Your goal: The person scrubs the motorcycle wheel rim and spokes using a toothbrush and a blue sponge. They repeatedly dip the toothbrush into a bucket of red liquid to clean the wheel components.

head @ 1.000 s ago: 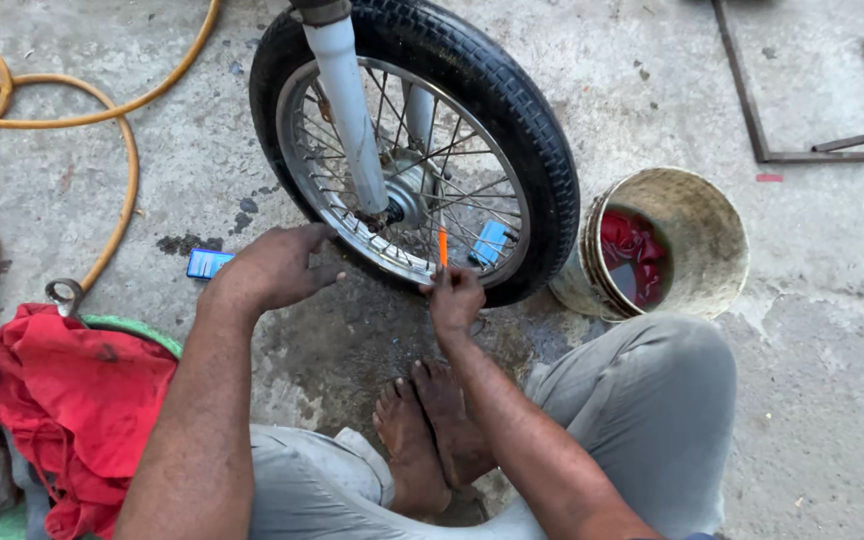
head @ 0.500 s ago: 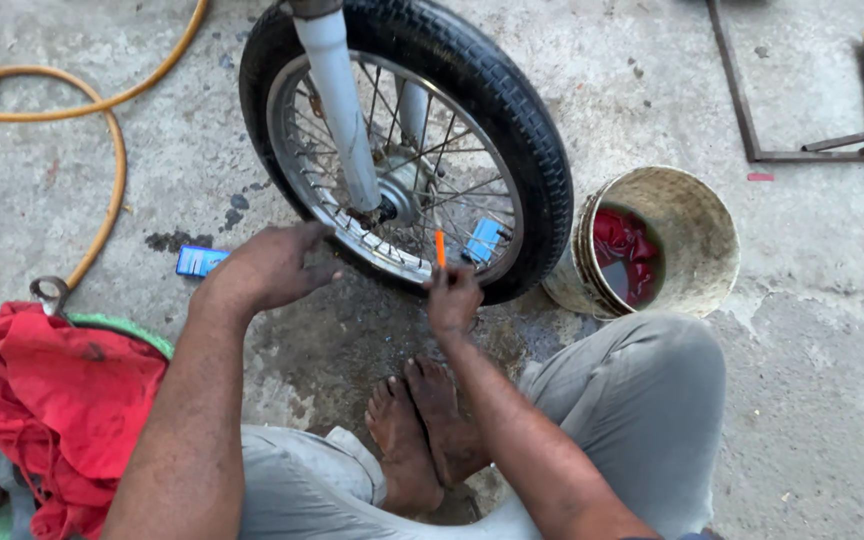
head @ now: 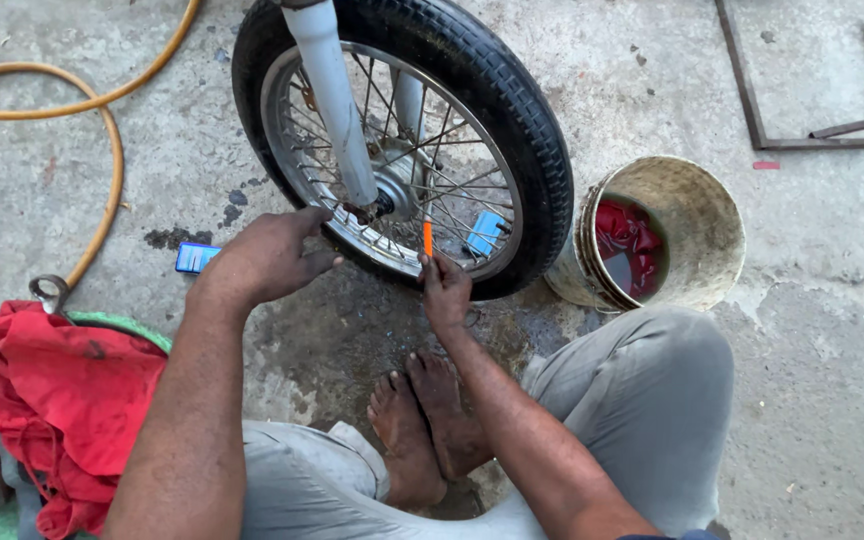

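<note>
A rough, stained concrete floor (head: pixel 832 330) fills the view, dark with a damp patch where the person squats barefoot, grey trousers drawn up at the knees. At twelve o'clock stands a spoked motorcycle wheel (head: pixel 402 140) with a black treaded tyre, a pale fork leg (head: pixel 332 110) running down to its hub.

The left hand (head: pixel 267 258) lies at about ten o'clock from the feet, palm down and fingers loosely spread, resting on the lower left of the tyre and rim — it grips nothing, only presses there. The right hand (head: pixel 445 295) sits at the wheel's six o'clock, pinched closed around a thin orange tool (head: pixel 428 238) that stands upright and reaches up among the spokes near the rim. What kind of tool it is cannot be told from here.

A small blue object (head: pixel 195 257) lies on the floor just left of the left hand, and a second blue piece (head: pixel 484 233) shows through the spokes, at two o'clock from the right hand.

At three o'clock from the wheel, just beside the tyre, is a dirty pale bucket (head: pixel 697 230) holding murky liquid and a red cloth (head: pixel 624 232). A heap of red fabric (head: pixel 57 400) lies at eight o'clock, over a green edge. An orange hose (head: pixel 102 160) loops across the upper left — one end with a metal clamp near the red heap. A dark metal frame (head: pixel 752 110) lies at two o'clock, well apart from the hands.
</note>
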